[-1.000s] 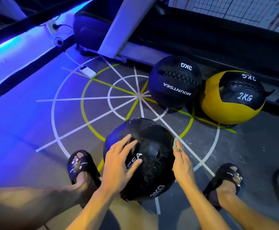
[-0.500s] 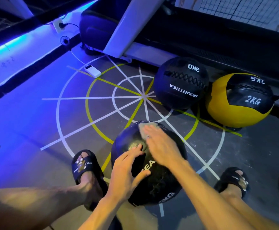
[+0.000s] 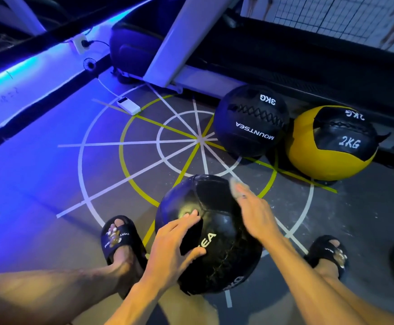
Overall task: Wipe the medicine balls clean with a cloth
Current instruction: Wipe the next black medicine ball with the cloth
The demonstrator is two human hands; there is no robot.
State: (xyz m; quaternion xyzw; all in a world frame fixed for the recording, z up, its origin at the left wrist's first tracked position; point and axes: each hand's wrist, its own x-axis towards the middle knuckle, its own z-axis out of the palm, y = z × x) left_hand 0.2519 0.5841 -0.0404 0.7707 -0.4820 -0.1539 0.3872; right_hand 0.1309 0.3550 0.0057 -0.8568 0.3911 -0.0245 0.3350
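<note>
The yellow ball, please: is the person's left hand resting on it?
No, the left hand rests on the near black ball; the yellow ball lies untouched.

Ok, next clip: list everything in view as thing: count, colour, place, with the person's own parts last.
near medicine ball: 1, black, on floor between the feet
3KG ball: 1, black, far side by the treadmill base
2KG ball: 1, yellow and black, right of the 3KG ball
cloth: 1, pale, under right fingertips on near ball
power bank: 1, white, on floor markings, cabled
floor markings: white and yellow circles, spokes
slides: 2, black, on feet
left hand: flat on near ball
right hand: presses cloth
</note>
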